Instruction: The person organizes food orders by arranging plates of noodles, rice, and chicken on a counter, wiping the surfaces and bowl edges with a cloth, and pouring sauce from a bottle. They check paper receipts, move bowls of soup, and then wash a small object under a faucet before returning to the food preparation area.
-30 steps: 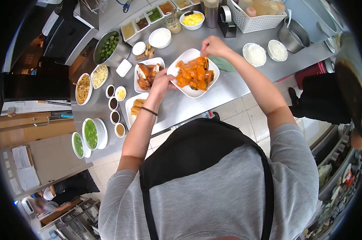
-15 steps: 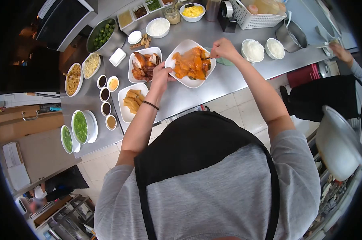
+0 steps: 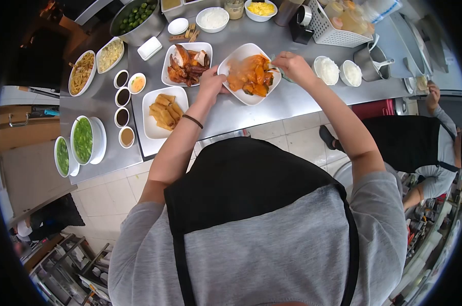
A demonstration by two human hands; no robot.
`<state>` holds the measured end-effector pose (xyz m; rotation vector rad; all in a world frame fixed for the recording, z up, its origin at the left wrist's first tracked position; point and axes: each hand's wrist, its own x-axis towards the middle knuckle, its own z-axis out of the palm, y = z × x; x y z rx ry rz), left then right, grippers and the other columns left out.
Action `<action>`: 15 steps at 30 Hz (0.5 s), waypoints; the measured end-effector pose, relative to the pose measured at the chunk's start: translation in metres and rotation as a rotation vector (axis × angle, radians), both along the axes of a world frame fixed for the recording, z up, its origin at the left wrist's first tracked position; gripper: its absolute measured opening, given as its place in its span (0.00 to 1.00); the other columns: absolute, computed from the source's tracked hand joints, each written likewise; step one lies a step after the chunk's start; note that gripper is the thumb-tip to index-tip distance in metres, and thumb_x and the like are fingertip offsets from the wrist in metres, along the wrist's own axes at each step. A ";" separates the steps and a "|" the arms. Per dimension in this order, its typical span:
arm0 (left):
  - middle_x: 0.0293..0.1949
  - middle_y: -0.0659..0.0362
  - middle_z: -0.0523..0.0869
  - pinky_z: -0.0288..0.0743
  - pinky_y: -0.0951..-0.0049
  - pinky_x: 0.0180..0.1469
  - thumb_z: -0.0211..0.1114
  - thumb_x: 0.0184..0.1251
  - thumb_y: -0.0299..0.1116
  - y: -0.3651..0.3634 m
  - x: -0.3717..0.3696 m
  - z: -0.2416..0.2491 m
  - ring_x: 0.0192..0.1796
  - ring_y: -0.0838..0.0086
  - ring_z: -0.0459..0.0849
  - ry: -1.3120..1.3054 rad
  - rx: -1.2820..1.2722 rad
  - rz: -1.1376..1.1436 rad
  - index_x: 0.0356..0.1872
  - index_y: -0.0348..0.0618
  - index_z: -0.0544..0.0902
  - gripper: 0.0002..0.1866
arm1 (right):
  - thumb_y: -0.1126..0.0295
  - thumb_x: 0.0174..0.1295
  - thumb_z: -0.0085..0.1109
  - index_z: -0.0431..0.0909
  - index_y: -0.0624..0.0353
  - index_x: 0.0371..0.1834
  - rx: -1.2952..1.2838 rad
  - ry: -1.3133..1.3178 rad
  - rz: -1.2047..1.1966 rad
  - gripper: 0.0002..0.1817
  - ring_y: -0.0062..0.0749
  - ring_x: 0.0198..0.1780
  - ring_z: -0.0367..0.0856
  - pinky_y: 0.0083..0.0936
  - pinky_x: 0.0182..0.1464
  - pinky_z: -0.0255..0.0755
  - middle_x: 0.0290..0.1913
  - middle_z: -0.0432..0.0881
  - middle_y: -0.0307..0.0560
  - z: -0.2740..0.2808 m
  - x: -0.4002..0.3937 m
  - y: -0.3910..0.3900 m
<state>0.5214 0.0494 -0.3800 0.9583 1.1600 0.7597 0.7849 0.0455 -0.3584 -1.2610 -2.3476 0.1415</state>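
1. Orange-sauced food (image 3: 259, 81) fills a white squarish plate (image 3: 248, 50), upper middle of the frame, over the steel counter (image 3: 292, 99); whether the plate touches the metal I cannot tell.

2. The left hand (image 3: 212, 82) grasps the plate at its left edge, thumb over the rim, the other fingers partly hidden beneath. A dark band (image 3: 192, 121) circles that wrist.

3. The right hand (image 3: 294, 66) is at the plate's right edge, fingertips drawn together. I cannot tell whether they pinch the rim or something thin.

4. Just left of the left hand, roasted meat pieces (image 3: 186, 66) lie on another white plate. Below them, nearer the wearer, are golden-brown rolls (image 3: 165, 113) on a third.

5. Farther left stand five small cups of dipping sauces (image 3: 122, 96); at the counter's left end, two bowls of green soup (image 3: 83, 139).

6. Right of the right hand, two bowls hold what looks like white rice (image 3: 327, 71).

7. Along the right side of the frame, a co-worker in a black apron (image 3: 409, 143) reaches a hand (image 3: 433, 94) toward the counter's far end.
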 end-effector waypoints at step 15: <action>0.36 0.53 0.80 0.80 0.73 0.27 0.50 0.49 0.19 -0.003 0.005 -0.002 0.32 0.68 0.83 -0.033 0.074 0.084 0.46 0.34 0.74 0.19 | 0.73 0.49 0.52 0.77 0.58 0.29 0.052 -0.361 0.041 0.05 0.37 0.38 0.76 0.27 0.38 0.73 0.33 0.73 0.42 -0.008 -0.007 -0.011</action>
